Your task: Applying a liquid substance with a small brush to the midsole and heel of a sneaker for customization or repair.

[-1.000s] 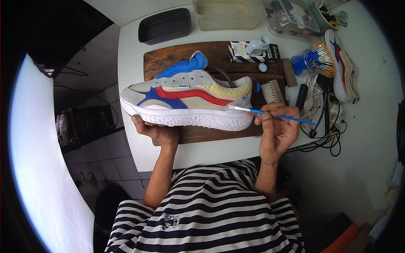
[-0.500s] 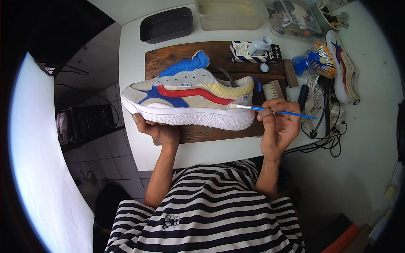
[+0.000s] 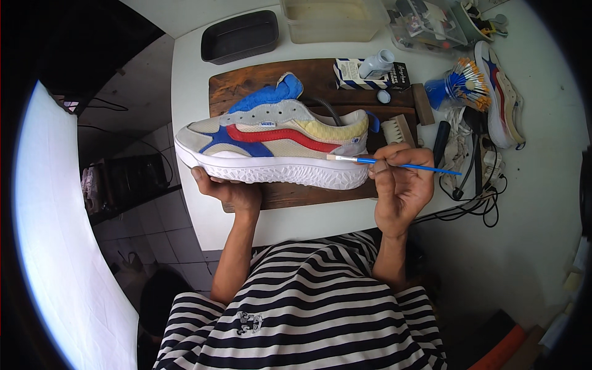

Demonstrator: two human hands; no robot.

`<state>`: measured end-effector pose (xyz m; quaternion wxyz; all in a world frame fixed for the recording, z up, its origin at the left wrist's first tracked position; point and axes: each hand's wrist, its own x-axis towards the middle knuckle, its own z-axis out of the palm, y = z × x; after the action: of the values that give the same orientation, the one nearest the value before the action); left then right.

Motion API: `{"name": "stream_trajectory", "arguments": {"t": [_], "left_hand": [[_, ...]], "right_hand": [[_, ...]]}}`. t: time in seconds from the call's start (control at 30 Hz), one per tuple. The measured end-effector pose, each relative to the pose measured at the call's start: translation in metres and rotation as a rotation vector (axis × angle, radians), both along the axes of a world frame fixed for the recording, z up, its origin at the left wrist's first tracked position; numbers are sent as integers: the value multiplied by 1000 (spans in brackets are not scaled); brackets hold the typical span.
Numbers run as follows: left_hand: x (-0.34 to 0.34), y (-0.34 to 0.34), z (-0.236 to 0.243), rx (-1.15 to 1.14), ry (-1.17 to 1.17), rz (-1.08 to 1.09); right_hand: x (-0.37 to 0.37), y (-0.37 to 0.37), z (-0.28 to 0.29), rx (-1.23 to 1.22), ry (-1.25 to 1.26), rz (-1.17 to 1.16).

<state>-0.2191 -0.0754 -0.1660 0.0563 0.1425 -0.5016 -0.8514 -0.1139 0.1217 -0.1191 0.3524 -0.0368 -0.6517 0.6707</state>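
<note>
Shoe-repair workshop: brushes, wooden board, spare sneaker on table.

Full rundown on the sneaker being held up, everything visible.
The sneaker is a low runner held on its side-on profile, toe to the person's left, sole down. Upper looks like beige and grey suede with blue, red and yellow panels, blue tongue and heel tab; thick white textured midsole. The left hand supports it from beneath the sole, above the wooden board. The right hand holds a thin blue-handled brush, bristle tip at the heel edge of the midsole.
</note>
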Motion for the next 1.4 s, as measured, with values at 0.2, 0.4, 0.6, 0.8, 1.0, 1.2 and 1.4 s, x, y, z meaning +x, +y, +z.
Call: {"name": "stream_trajectory", "arguments": {"t": [0.2,0.4,0.6,0.8,1.0,1.2,1.4], "left_hand": [[-1,-2,-3,9,-1,-12],[0,-5,-4,-21,1,-58],[-1,0,-2,-70,22,-18],[-1,0,-1,-54,5,-5],[0,0,-1,-33,-3,-2],[-1,-1,-2,-47,5,-26],[-2,0,0,-52,-9,-4]], "right_hand": [[2,10,-1,-7,-14,-46],[4,14,-11,-28,-30,-49],[4,8,-5,-41,2,-44],[5,14,-9,-2,-1,-88],[4,9,-7,29,4,-66],[6,7,-3,67,18,-100],[8,13,-6,122,-16,-126]]}}
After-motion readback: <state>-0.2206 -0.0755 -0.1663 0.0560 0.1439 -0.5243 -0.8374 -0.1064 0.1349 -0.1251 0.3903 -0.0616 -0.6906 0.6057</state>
